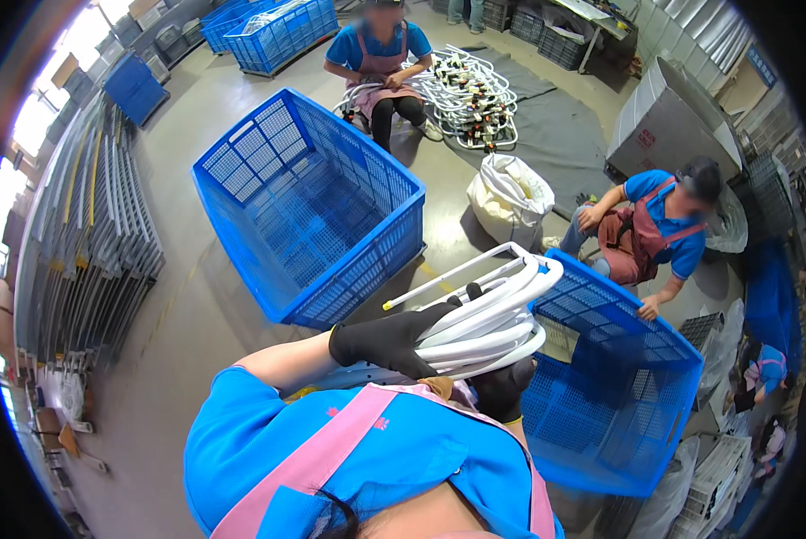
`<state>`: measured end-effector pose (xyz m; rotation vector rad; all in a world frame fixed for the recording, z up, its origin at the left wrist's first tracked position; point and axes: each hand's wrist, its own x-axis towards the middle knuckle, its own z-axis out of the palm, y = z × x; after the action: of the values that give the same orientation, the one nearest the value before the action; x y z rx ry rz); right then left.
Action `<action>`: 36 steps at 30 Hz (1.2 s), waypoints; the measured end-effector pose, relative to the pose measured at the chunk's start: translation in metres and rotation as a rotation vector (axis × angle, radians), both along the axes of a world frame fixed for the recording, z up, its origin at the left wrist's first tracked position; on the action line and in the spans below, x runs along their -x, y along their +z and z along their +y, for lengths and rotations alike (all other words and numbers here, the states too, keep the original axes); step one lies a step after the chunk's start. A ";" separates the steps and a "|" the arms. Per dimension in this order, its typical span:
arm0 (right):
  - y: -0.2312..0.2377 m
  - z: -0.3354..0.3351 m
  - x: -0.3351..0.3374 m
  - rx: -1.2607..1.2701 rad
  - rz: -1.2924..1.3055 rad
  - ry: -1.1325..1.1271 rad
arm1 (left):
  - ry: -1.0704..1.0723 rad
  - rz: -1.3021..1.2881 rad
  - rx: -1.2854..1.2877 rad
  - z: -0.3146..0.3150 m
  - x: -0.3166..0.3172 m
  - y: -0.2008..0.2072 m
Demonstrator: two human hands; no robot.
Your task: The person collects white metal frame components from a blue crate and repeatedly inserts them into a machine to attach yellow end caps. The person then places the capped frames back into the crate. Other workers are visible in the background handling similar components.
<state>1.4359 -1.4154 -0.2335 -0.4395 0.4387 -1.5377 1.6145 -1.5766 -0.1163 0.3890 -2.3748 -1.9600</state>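
Note:
A thick bundle of white bent tubes (493,334) is held up against my chest. My left hand (387,341), in a black glove, wraps round the bundle's left side with its fingers over the tubes. From below and to the right, my right hand (503,388), also black-gloved, grips the bundle; part of it is hidden behind the tubes. One tube reaches out to the left and ends in a yellowish tip. Just beyond the bundle stands a large blue plastic crate (403,202), and a second blue crate (659,355) is close on the right.
A white sack (510,199) stands between the crates. One co-worker (387,67) sits beside a pile of white tubes (475,94) on a dark mat (555,121). Another co-worker (650,225) touches the right crate's rim. Metal frames (97,242) are stacked at the left.

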 end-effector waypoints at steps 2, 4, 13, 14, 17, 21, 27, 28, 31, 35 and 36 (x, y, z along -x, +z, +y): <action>-0.008 0.028 -0.007 -0.145 0.369 0.014 | 0.020 -0.016 -0.101 0.025 -0.008 0.003; -0.017 0.051 -0.008 -0.283 0.750 0.032 | 0.022 0.013 -0.126 0.044 -0.013 0.005; -0.028 0.083 -0.051 0.064 1.219 -0.564 | -0.060 0.045 -0.049 0.080 -0.054 0.021; -0.018 0.081 -0.059 0.023 1.160 -0.542 | -0.047 0.040 -0.067 0.084 -0.060 0.019; 0.029 0.076 -0.088 -0.050 0.677 -0.388 | -0.088 -0.060 -0.144 0.081 -0.088 0.015; 0.090 0.058 -0.130 0.228 0.098 -0.295 | -0.161 -0.141 -0.291 0.077 -0.159 0.002; 0.109 0.047 -0.229 0.110 0.093 -0.504 | -0.198 -0.175 -0.251 0.081 -0.270 -0.025; 0.107 0.049 -0.248 0.102 0.060 -0.505 | -0.188 -0.181 -0.294 0.082 -0.288 -0.027; 0.103 0.054 -0.287 0.081 0.076 -0.533 | -0.176 -0.220 -0.382 0.087 -0.335 -0.026; 0.105 0.070 -0.326 0.070 -0.005 -0.559 | -0.260 -0.413 -0.444 0.081 -0.397 -0.015; 0.106 0.075 -0.334 0.066 -0.016 -0.564 | -0.302 -0.437 -0.490 0.080 -0.408 -0.014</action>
<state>1.7703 -1.3405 -0.1273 -0.3699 0.5278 -2.1039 2.0223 -1.4965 -0.1300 0.5499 -2.2459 -2.8707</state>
